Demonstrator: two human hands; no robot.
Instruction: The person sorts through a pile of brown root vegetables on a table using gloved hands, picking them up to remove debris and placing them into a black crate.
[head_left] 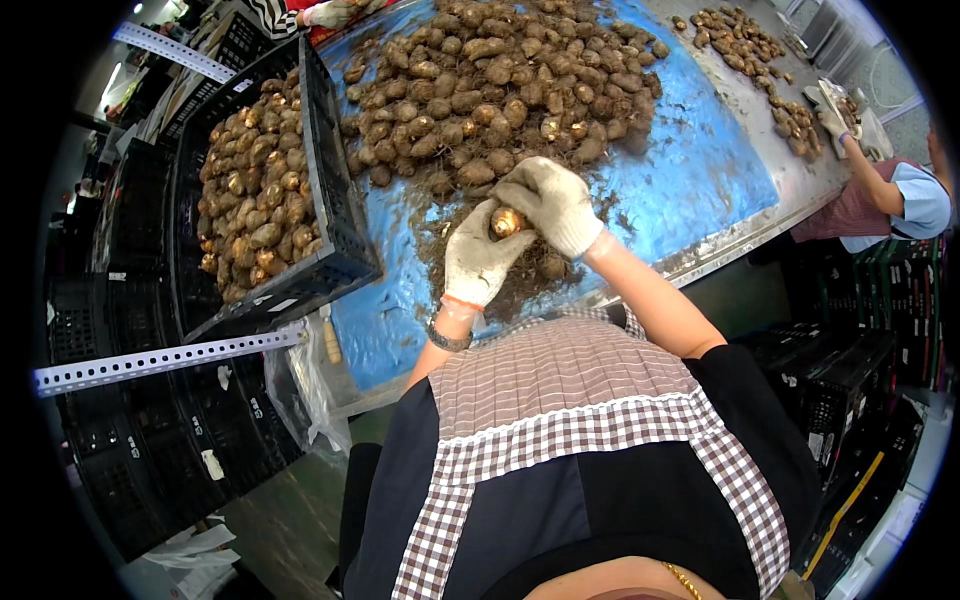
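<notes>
Both my hands wear off-white work gloves. My left hand (481, 255) is closed round a brown taro-like tuber (506, 224) with a pale, orange patch. My right hand (548, 200) wraps over the same tuber from above, fingers curled, partly hiding it. Beneath them loose dirt and root fibres (448, 225) cover part of the blue sheet (680, 210). A large heap of hairy brown tubers (500, 75) lies just beyond my hands.
A black crate full of tubers (255, 200) stands left, near a wooden handle (332, 340). More tubers (740, 45) lie on the metal table at right, where a gloved co-worker (900, 200) works. Another person's gloved hand (330, 14) is at top. Stacked crates (820, 390) flank me.
</notes>
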